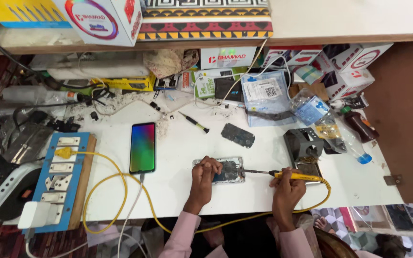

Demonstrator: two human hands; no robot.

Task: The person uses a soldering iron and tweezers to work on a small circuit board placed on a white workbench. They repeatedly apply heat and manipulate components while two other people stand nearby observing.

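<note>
The right hand (287,185) is gripping one yellow soldering iron (292,176), its tip reaching the opened phone (225,169). The left hand (205,173) is pressing down on that phone, fingers curled over it, near the worktable's (178,191) front edge. One yellow cord (106,184) is trailing toward the left edge. One lit phone (143,147) is lying farther left, and one screwdriver (193,122) is resting toward the back edge.
</note>
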